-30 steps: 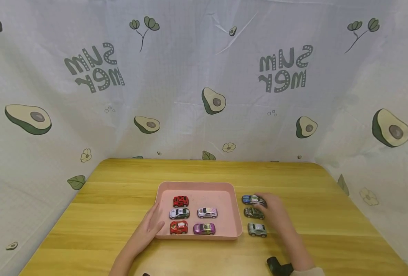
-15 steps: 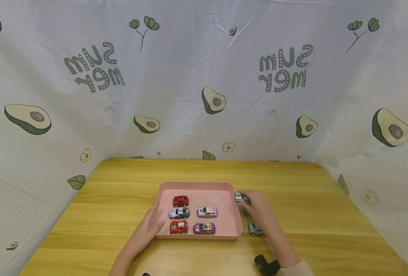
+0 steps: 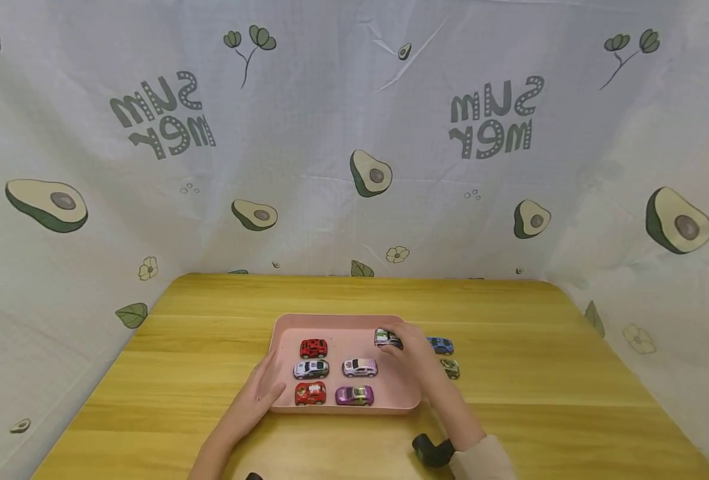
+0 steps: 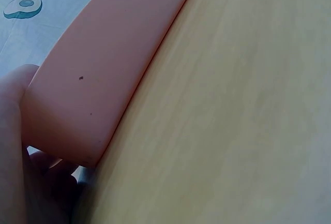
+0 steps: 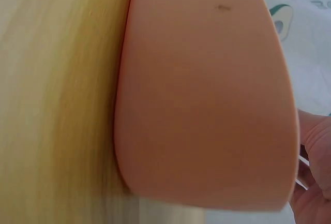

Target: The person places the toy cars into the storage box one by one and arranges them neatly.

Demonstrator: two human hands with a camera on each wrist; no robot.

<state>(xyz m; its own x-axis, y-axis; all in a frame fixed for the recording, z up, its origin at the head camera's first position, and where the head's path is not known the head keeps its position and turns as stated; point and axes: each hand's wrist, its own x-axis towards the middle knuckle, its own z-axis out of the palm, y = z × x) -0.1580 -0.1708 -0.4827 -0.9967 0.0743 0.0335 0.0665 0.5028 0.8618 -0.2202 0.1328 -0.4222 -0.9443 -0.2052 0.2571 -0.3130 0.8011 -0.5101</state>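
Observation:
A pink tray (image 3: pixel 384 403) holds several toy cars. On its left stand a red spotted car (image 3: pixel 313 348), a white-and-green car (image 3: pixel 311 369) and a red car (image 3: pixel 310 393); right of them are a white-and-pink car (image 3: pixel 360 367) and a purple car (image 3: pixel 354 396). My right hand (image 3: pixel 416 350) pinches a white toy car with green markings (image 3: pixel 387 337) over the tray's back right part. My left hand (image 3: pixel 251 403) grips the tray's left front corner, thumb over the rim and fingers along the outer wall. The left wrist view shows that wall (image 4: pixel 103 79) beside the fingers.
Right of the tray, a blue toy car (image 3: pixel 441 345) and a camouflage-green one (image 3: pixel 450 369) stand on the wooden table (image 3: pixel 546 373), partly behind my right arm. A black wrist device (image 3: pixel 432 451) sits at the right wrist. Avocado-print cloth (image 3: pixel 318 133) surrounds the table.
My right hand has carried the white-and-green car leftward from the row beside the tray, across the right rim to above the tray's inside. The left hand stays put.

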